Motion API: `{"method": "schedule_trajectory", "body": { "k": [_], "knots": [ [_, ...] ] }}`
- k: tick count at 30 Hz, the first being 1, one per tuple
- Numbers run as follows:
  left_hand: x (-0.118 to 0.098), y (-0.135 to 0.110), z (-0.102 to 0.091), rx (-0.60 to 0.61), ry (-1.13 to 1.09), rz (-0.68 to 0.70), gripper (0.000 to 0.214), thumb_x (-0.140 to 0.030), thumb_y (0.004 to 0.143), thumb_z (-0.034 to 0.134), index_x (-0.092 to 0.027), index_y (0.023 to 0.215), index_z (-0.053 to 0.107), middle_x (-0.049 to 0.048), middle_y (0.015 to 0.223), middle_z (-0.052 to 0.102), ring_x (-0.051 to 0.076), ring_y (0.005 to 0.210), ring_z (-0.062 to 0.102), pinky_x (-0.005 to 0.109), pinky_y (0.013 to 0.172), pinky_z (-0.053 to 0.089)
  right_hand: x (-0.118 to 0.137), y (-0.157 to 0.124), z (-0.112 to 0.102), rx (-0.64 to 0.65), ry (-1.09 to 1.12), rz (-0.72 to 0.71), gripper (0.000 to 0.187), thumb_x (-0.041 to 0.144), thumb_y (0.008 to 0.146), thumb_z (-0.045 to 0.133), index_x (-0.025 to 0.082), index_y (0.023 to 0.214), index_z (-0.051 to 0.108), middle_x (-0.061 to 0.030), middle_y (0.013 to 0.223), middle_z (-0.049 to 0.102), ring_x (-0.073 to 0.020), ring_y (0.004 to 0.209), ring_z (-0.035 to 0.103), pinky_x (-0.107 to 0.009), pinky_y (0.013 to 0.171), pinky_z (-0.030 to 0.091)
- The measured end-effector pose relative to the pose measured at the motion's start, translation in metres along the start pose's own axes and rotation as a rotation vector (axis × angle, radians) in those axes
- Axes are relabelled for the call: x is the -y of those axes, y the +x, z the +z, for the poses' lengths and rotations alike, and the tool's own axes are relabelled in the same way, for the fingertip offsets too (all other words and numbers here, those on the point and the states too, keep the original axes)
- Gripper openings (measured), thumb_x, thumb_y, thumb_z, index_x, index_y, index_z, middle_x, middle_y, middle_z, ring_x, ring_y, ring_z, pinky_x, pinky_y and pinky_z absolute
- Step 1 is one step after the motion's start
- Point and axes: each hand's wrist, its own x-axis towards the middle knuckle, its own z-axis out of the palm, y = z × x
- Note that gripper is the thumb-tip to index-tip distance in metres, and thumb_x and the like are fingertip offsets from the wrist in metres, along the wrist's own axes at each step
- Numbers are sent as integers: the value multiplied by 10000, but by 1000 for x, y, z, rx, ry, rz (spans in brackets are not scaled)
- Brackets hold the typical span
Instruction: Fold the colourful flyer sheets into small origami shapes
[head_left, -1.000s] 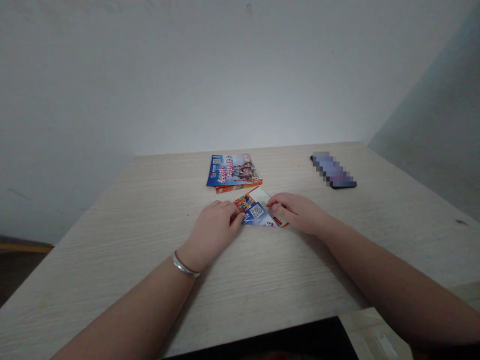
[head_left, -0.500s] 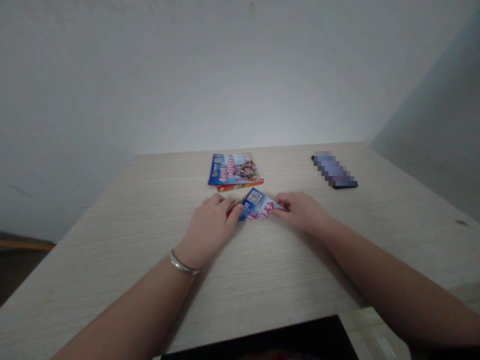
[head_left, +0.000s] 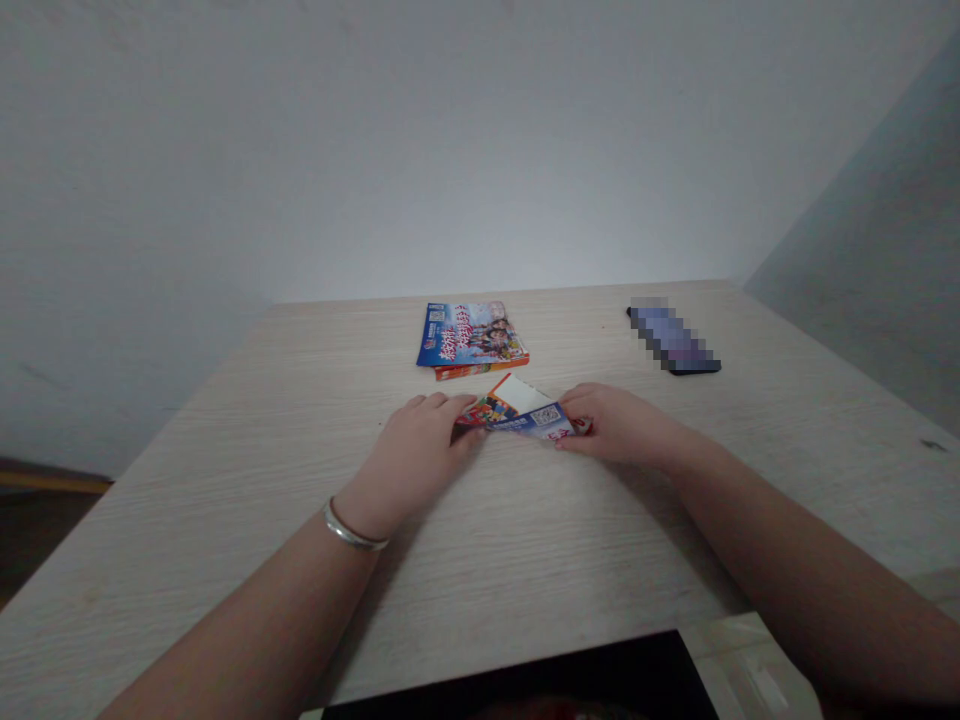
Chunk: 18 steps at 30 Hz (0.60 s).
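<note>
Pale wood-grain desk (head_left: 525, 540) carried a small colourful leaflet (head_left: 521, 410) near its middle. The left hand (head_left: 424, 450) lay at the leaflet's 9 o'clock end, fingers curled and fingertips closed on that corner. The right hand (head_left: 615, 428) lay at the 3 o'clock end, thumb and fingers pinched on that edge. The leaflet was partly folded: a blue printed flap with a square code faced up along the near side, and a white inner face rose tilted behind it, toward 12 o'clock. A silver bangle (head_left: 349, 528) circled the left wrist. A stack of booklets (head_left: 469, 340) with a blue cover lay flat at 12 o'clock from the leaflet, near it but apart. A dark phone (head_left: 675, 342), its screen blurred, lay at 2 o'clock, well apart from both hands. A black object (head_left: 525, 690) showed at 6 o'clock, at the desk's near edge.
</note>
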Motion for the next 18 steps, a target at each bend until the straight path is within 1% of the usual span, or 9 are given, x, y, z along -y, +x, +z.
{"method": "schedule_trajectory", "body": {
  "k": [3,7,9,11,13,15,16,17,18],
  "knots": [
    [7,4,4,-40,-203,26,468,-508,902,614,-198,1242,699,137,1153,707,281,1054,640,459,955,513,-3,0,5,-16,44,1,212,389,904,639,216,865,756,-75,878,723,-221,850,625,-340,799,450],
    [11,9,8,-90,-478,46,308,-449,884,637,-270,1100,764,63,1094,754,232,998,672,394,899,542,-5,-1,6,-38,130,35,245,435,897,650,225,915,774,-79,892,738,-241,881,637,-366,827,468],
    [10,10,7,-74,-572,2,258,-430,884,628,-270,1015,781,43,1039,772,215,945,683,366,846,551,-4,0,4,-38,192,42,253,429,920,622,233,951,779,-78,934,747,-243,907,645,-373,841,480],
    [8,10,6,-73,-628,-102,254,-447,859,645,-243,923,781,45,955,775,209,864,685,351,771,548,-3,2,5,-59,242,43,252,396,949,581,237,967,776,-81,1021,748,-241,960,649,-377,867,489],
    [7,10,7,-76,-686,-215,273,-465,821,673,-204,847,746,50,860,757,199,773,671,341,703,532,-3,4,8,-125,278,33,244,350,963,551,222,959,759,-91,1120,728,-236,1015,646,-383,897,493],
    [6,11,11,-82,-808,-272,268,-445,787,697,-182,826,667,38,802,725,178,714,650,324,661,517,-5,8,15,-225,348,42,201,316,952,555,201,951,719,-102,1171,706,-223,1014,647,-384,888,507],
    [6,11,14,-91,-885,-270,265,-425,777,705,-183,832,615,27,792,708,167,706,645,313,650,514,-6,10,19,-271,433,80,160,308,934,577,201,980,687,-100,1166,703,-210,979,653,-374,849,523],
    [7,12,17,-110,-959,-253,273,-400,763,716,-189,844,564,16,799,692,157,710,644,303,648,516,-8,12,23,-328,527,165,131,315,904,617,200,959,647,-99,1122,707,-196,900,659,-354,770,536],
    [7,13,20,-140,-1008,-232,292,-376,753,727,-195,858,524,8,817,677,151,728,646,297,657,523,-9,14,27,-374,582,244,158,325,870,662,200,950,608,-94,1067,709,-183,829,650,-334,703,531]
  ]
}}
